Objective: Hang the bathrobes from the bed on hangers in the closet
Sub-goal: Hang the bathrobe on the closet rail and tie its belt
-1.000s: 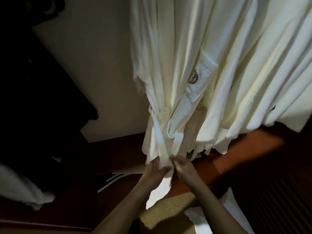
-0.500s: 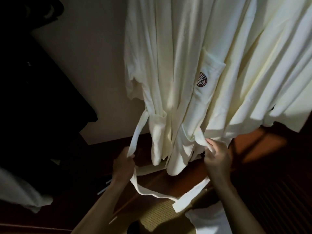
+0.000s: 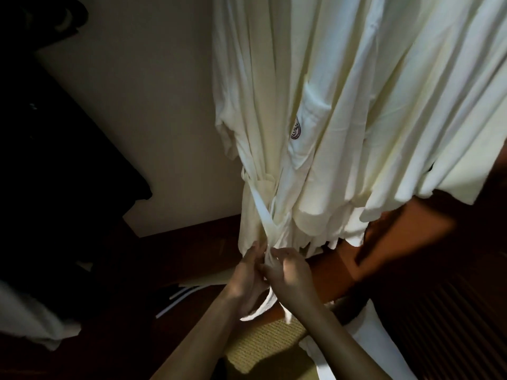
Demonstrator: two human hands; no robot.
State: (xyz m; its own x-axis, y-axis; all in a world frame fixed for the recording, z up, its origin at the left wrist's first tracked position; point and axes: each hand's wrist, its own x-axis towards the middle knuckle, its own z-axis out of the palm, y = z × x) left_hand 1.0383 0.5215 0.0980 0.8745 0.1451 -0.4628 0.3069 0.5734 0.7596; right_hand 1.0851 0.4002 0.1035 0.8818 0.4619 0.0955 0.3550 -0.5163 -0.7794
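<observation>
Fingers (image 3: 253,250) of left hand (image 3: 242,279) and right hand (image 3: 289,277) tight around the belt (image 3: 260,212) (white) of the hanging bathrobe (image 3: 274,91)

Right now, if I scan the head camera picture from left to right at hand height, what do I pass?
White cloth → left hand → belt that both hands pinch → right hand → reddish wooden ledge → dark slatted panel.

Cream wall (image 3: 153,111), reddish wood floor (image 3: 192,250), woven mat (image 3: 263,349).
</observation>
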